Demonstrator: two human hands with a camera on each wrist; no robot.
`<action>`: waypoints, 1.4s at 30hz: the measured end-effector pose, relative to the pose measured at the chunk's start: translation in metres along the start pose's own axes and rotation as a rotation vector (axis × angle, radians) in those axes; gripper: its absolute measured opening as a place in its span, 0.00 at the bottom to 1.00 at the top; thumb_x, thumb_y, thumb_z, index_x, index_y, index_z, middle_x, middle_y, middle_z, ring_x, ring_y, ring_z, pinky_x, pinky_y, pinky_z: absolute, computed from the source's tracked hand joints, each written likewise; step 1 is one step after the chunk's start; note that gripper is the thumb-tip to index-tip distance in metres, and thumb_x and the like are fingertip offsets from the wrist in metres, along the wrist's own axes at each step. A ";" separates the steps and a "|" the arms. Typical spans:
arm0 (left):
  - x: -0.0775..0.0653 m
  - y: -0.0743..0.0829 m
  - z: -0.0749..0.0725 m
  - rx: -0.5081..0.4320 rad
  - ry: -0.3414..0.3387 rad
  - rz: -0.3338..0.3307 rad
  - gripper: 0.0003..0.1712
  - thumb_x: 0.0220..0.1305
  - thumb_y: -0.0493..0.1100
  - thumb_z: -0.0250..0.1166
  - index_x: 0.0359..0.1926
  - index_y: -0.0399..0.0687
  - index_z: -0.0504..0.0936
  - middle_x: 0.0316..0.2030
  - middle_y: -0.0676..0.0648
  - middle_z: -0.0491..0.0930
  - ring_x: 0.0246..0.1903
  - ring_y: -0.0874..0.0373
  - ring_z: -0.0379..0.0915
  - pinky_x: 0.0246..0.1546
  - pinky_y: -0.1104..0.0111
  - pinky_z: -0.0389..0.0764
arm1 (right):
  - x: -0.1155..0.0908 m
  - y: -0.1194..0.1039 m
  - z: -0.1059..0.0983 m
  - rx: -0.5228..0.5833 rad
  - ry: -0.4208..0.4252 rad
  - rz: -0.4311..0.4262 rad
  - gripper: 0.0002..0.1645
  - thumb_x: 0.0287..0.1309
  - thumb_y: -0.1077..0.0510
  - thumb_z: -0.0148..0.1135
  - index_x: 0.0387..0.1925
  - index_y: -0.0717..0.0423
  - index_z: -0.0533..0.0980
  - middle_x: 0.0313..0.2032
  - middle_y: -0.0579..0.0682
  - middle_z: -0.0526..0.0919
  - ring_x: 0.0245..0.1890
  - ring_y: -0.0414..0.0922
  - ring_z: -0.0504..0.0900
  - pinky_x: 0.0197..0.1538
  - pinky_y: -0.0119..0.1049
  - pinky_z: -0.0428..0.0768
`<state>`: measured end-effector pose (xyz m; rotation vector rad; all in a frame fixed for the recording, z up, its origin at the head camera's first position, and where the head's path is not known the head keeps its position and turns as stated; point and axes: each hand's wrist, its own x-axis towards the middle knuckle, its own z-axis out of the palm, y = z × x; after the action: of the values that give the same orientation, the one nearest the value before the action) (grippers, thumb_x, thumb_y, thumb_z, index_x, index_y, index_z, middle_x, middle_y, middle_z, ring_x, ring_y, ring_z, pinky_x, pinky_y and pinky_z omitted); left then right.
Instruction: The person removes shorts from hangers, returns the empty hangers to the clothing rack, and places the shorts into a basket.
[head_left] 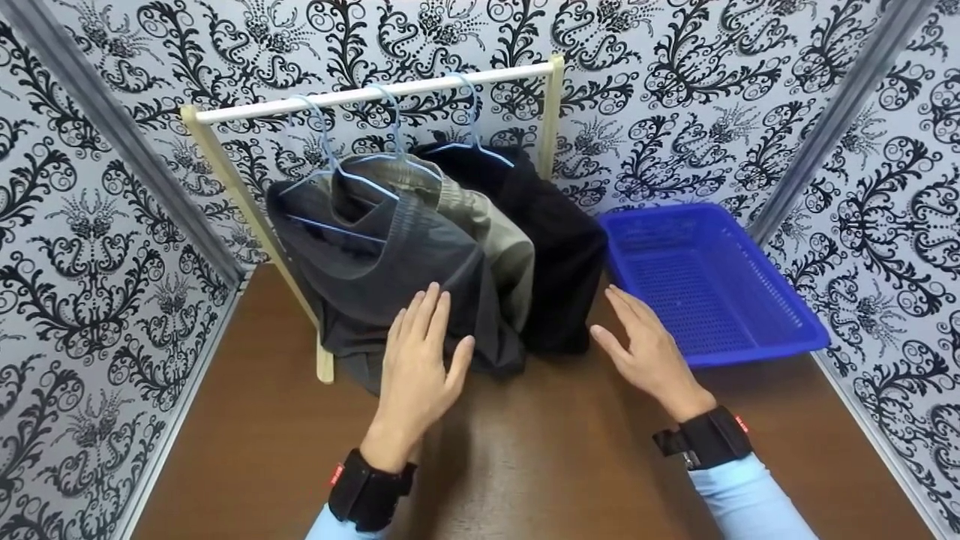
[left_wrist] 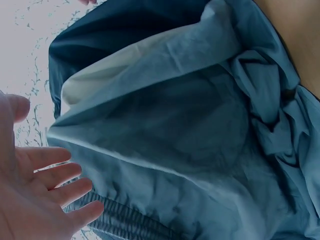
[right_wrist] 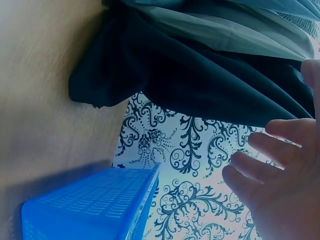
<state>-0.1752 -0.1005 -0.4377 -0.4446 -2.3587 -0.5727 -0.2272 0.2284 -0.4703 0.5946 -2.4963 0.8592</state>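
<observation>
Three garments with elastic waistbands hang on blue wire hangers (head_left: 395,124) from a small rack. Nearest is the dark grey garment (head_left: 375,292), behind it a beige one (head_left: 510,240), and farthest right a black one (head_left: 566,255). My left hand (head_left: 420,367) is held out in front of the grey garment, fingers straight and nothing in them. In the left wrist view the same hand (left_wrist: 45,190) shows its palm beside the grey cloth (left_wrist: 165,125). My right hand (head_left: 649,352), fingers extended and holding nothing, hovers between the black garment and the blue basket (head_left: 750,352).
The rack's white rail (head_left: 360,97) rests on wooden posts (head_left: 551,120), with a foot (head_left: 325,367) on the brown table (head_left: 525,465). Patterned walls (head_left: 900,225) close in the back and both sides. The basket stands at the right, near the back wall.
</observation>
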 end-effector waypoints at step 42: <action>0.028 0.039 0.036 -0.062 0.077 0.208 0.33 0.70 0.48 0.64 0.70 0.35 0.74 0.72 0.37 0.70 0.69 0.42 0.69 0.69 0.49 0.70 | 0.045 -0.014 -0.012 0.100 0.205 -0.076 0.31 0.64 0.61 0.67 0.65 0.70 0.73 0.61 0.67 0.78 0.62 0.62 0.77 0.67 0.56 0.71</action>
<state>-0.1965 -0.0448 -0.4324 -0.6750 -2.1926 -0.5554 -0.2535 0.2147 -0.4312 0.5975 -2.2437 0.9687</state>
